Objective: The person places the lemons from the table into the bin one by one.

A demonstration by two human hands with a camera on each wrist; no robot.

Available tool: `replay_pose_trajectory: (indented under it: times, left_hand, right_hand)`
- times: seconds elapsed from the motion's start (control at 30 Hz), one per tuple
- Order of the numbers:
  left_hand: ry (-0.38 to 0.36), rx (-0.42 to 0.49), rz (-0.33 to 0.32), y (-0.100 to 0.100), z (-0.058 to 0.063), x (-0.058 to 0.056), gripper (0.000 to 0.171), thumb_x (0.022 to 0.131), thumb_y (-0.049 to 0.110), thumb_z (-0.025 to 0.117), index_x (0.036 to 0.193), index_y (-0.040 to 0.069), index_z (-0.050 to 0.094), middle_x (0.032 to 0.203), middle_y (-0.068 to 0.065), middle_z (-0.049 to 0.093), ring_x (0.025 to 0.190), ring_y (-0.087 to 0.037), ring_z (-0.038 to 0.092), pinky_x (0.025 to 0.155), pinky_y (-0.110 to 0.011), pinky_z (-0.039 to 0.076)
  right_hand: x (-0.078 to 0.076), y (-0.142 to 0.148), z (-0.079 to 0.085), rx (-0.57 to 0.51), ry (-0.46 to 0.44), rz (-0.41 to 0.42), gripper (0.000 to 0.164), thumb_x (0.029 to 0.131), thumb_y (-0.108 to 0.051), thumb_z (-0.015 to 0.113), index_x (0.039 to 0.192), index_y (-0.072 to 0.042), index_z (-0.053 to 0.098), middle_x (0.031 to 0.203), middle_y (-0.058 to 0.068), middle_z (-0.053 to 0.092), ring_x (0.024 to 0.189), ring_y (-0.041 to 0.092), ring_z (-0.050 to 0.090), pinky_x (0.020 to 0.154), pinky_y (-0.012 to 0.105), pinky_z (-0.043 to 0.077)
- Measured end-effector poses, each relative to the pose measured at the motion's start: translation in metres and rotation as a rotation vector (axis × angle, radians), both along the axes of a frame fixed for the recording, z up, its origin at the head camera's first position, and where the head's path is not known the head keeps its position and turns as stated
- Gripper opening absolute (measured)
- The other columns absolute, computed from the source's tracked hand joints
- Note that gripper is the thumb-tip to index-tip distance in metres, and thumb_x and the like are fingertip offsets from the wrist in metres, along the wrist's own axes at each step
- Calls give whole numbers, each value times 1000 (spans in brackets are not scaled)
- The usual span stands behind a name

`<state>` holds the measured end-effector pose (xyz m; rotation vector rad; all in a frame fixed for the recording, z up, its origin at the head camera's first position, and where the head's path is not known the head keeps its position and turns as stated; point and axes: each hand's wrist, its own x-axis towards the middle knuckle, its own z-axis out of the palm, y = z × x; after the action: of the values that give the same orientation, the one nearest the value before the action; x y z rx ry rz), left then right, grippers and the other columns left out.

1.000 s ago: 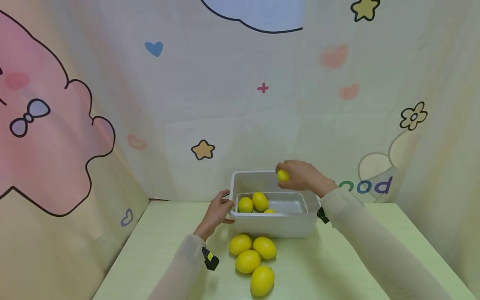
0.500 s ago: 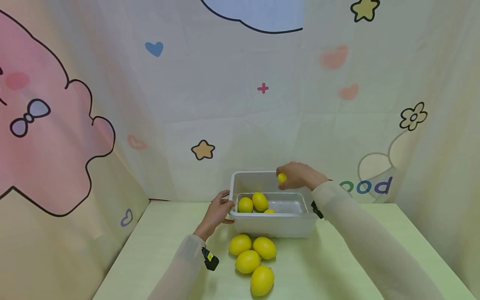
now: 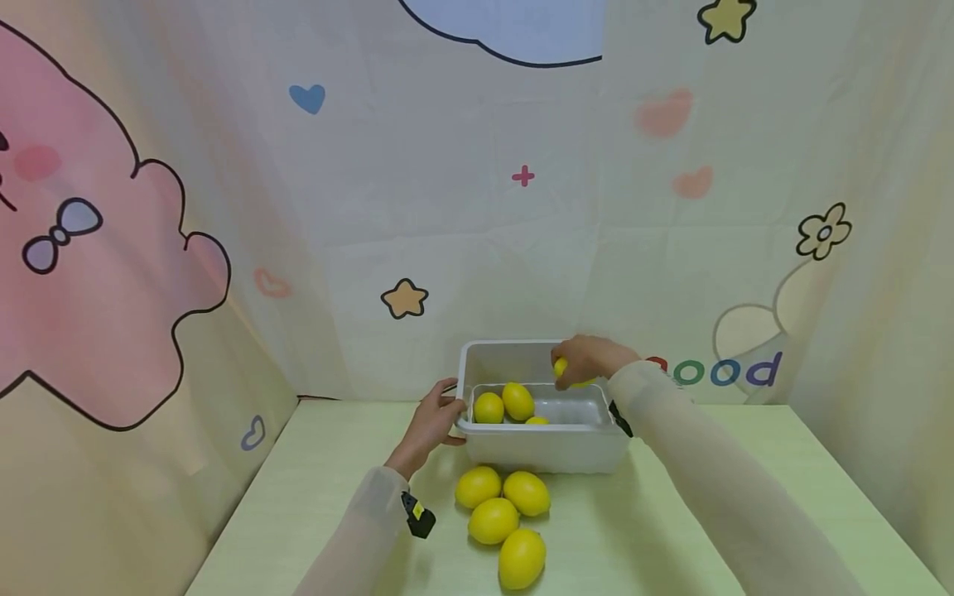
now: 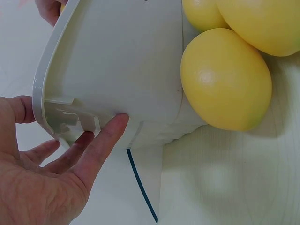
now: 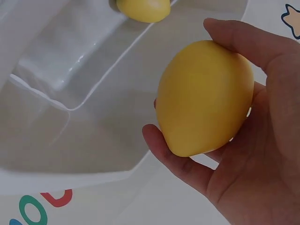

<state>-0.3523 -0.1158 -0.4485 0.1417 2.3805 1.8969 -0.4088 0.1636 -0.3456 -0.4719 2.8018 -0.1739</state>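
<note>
While left hand (image 3: 430, 422) stays, right hand (image 3: 594, 357) sits lower; its lemon (image 5: 204, 98) too.

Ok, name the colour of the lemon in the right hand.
Yellow; the lemon shows best in the right wrist view.

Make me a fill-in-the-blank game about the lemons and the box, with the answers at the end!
1. The hand gripping the box is the person's ____ hand.
2. The lemon in the right hand has the colour ____.
3. The number of lemons lying on the table in front of the box is ____.

Missing words: left; yellow; four.
</note>
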Motion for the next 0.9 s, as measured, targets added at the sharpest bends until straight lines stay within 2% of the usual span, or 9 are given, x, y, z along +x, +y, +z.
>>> replay_pose_trajectory:
  times: [0.1,0.2,0.43,0.63,0.9]
  left_hand:
    - [1,-6,4,0,1,0,57,96,22,54,149,13,37,143,-24,49,115,-38,61,72,-49,61]
    - [8,-3,12,-1,-6,-5,57,95,24,55,149,17,37,144,-24,48,113,-36,62,69,-46,62]
    - [5,1,5,-1,-9,-6,56,95,23,54,148,16,38,144,-24,48,116,-39,60,69,-46,62]
    - [8,10,-1,-1,-8,-4,56,95,22,54,149,15,37,143,-24,49,120,-44,57,69,-45,62]
    - [15,3,5,-1,-7,-2,56,95,24,54,149,16,37,142,-22,50,117,-42,59,69,-46,62]
  right_hand:
    - [0,1,-2,-25,-18,-30,37,84,-34,75,115,-19,64,113,3,65,99,24,56,91,47,52]
    - [1,1,-4,-36,-36,-41,39,84,-33,75,119,-19,64,116,3,65,102,25,56,94,50,51]
    - [1,6,-6,-18,-47,-20,42,85,-29,74,124,-19,64,126,7,63,107,27,55,98,54,48]
    - [1,8,-8,-13,-42,-23,40,83,-24,75,122,-18,64,124,8,63,105,27,55,93,49,51]
    - [3,10,-7,-17,10,-5,33,84,-19,73,116,-18,65,116,9,64,100,26,57,85,43,54]
